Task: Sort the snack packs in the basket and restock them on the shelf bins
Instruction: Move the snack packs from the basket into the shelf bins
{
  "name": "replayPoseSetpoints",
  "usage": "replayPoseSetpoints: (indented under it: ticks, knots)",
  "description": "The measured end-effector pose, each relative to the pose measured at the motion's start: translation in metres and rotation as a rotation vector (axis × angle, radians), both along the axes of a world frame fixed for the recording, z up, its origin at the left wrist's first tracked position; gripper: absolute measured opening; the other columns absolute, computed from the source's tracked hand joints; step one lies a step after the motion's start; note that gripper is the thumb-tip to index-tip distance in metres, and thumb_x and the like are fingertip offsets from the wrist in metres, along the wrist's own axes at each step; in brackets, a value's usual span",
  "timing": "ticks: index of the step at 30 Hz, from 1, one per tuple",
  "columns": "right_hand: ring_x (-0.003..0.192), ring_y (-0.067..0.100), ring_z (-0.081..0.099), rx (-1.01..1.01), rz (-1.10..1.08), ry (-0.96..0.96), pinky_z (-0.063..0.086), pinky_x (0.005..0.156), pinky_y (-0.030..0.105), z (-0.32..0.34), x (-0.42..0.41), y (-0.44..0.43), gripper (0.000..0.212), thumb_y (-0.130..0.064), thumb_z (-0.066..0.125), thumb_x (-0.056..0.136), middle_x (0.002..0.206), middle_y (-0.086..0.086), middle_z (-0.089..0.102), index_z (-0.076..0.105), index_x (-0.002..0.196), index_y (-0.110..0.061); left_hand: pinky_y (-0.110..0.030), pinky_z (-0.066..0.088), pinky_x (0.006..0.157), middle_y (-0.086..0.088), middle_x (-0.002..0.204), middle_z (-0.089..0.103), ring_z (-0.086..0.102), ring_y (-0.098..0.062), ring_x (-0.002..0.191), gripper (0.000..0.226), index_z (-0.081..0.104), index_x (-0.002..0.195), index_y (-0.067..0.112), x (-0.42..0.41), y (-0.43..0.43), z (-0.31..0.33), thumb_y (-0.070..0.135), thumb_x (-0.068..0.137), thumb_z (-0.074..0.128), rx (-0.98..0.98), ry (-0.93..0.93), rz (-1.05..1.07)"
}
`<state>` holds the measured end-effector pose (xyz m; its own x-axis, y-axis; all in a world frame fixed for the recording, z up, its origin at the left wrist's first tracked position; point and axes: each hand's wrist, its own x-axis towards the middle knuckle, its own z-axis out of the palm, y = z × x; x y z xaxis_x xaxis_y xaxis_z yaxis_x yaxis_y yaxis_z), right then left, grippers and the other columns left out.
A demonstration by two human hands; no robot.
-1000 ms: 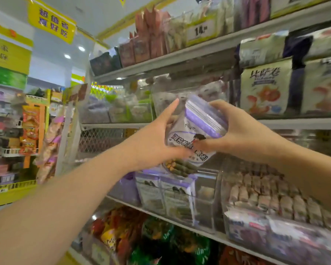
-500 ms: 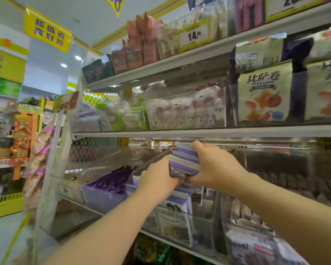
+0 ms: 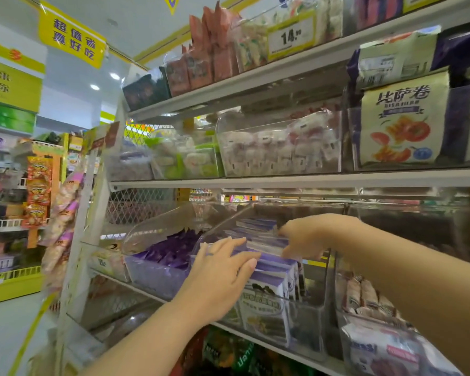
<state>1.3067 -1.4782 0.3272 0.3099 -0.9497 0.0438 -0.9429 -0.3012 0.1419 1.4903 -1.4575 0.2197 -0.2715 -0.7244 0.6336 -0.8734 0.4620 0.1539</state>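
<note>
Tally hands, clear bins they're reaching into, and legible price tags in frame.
hands: 2 (left hand, right hand)
clear bin both reach into: 1
price tag, legible, reads 14.90: 1
total: 4

**Q:** What does the clear bin (image 3: 311, 321) on the middle shelf (image 3: 147, 292) hold?

**A:** A row of flat snack packs (image 3: 272, 278), white with purple top bands and dark print. They stand on edge, one behind another, fronts toward the aisle.

**Q:** Are all upright?

**A:** The front ones are; the rear ones lean back at a slant. The left hand (image 3: 220, 270) rests straight fingers on the middle tops; the right hand (image 3: 304, 234) curls over the rear packs.

**Q:** And the foremost pack?

**A:** It stands against the bin's front wall, its label visible through the plastic.
</note>
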Motion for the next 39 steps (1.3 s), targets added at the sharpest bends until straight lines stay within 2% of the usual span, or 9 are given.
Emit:
replayPoseSetpoints:
  ticks: [2,5,7,11,13,20,27,32,39]
  knots:
    - [0.08,0.024,0.067,0.013,-0.004,0.038,0.057,0.068,0.033,-0.007,0.005,0.001,0.026,-0.029,0.05,0.093,0.091,-0.001,0.055,0.051,0.117,-0.018,-0.046,0.003,0.118,0.025,0.151,0.023,0.007,0.0,0.142,0.047,0.038,0.138,0.052,0.003,0.001,-0.005,0.055,0.098,0.012,0.015,-0.036,0.01]
    - [0.113,0.028,0.055,-0.055,0.002,0.107,0.047,0.094,0.036,-0.014,0.008,0.003,0.043,-0.034,0.044,0.098,0.129,0.005,0.056,0.044,0.137,-0.017,-0.043,-0.002,0.119,0.025,0.153,0.02,0.005,0.002,0.142,0.047,0.031,0.141,0.052,0.003,0.007,-0.009,0.055,0.099,0.012,0.022,-0.003,0.003]
    - [0.124,0.03,0.045,-0.217,0.033,0.083,0.041,0.101,0.039,-0.014,0.008,0.012,0.045,-0.04,0.043,0.097,0.138,0.006,0.051,0.044,0.138,-0.021,-0.041,-0.001,0.118,0.024,0.153,0.022,0.008,0.001,0.141,0.045,0.029,0.143,0.049,0.006,0.014,-0.01,0.052,0.1,0.017,-0.025,0.04,-0.011]
    - [0.117,0.024,0.044,-0.634,0.31,-0.212,0.043,0.092,0.039,-0.036,0.029,0.042,0.037,-0.038,0.049,0.095,0.127,-0.002,0.059,0.055,0.129,-0.026,-0.036,0.018,0.116,0.016,0.139,0.044,0.032,-0.004,0.133,0.039,0.043,0.139,0.036,0.023,0.03,-0.03,0.039,0.102,0.03,-0.231,0.163,-0.016]
    - [0.106,0.02,0.049,-0.673,0.512,-0.347,0.045,0.083,0.037,-0.063,0.054,0.06,0.027,-0.032,0.054,0.093,0.114,-0.004,0.065,0.063,0.118,-0.024,-0.037,0.027,0.111,0.012,0.128,0.053,0.041,-0.007,0.125,0.036,0.053,0.131,0.029,0.037,0.04,-0.051,0.035,0.1,0.035,-0.296,0.227,0.019]
    - [0.086,0.016,0.063,-0.28,0.756,-0.485,0.05,0.073,0.035,-0.21,0.14,0.084,0.016,-0.024,0.057,0.091,0.094,-0.006,0.069,0.068,0.102,-0.023,-0.041,0.036,0.098,0.007,0.098,0.066,0.058,-0.015,0.097,0.039,0.071,0.098,0.02,0.136,0.102,-0.196,0.032,0.095,0.034,-0.186,0.283,0.306]
    - [0.086,0.019,0.065,0.185,0.696,-0.449,0.051,0.076,0.035,-0.38,0.215,0.089,0.016,-0.023,0.057,0.09,0.093,-0.002,0.072,0.069,0.1,-0.022,-0.046,0.044,0.092,-0.008,0.103,0.069,0.062,-0.031,0.098,0.033,0.07,0.101,0.014,0.209,0.171,-0.322,0.025,0.093,0.04,0.163,0.368,0.62]
    - [0.088,0.021,0.063,0.501,0.653,-0.435,0.038,0.067,0.027,-0.489,0.247,0.101,0.016,-0.019,0.058,0.089,0.092,0.003,0.071,0.069,0.101,-0.017,-0.045,0.046,0.089,-0.01,0.106,0.067,0.061,-0.032,0.101,0.023,0.068,0.105,0.013,0.234,0.203,-0.402,0.016,0.093,0.049,0.319,0.463,0.739]
    - [0.092,0.02,0.06,1.019,0.506,-0.253,0.048,0.077,0.029,-0.595,0.254,0.116,0.035,-0.024,0.061,0.09,0.112,0.007,0.064,0.056,0.124,-0.017,-0.035,0.041,0.1,-0.008,0.14,0.044,0.047,-0.027,0.125,0.04,0.05,0.135,0.021,0.241,0.228,-0.497,0.025,0.095,0.054,1.029,0.458,0.797]
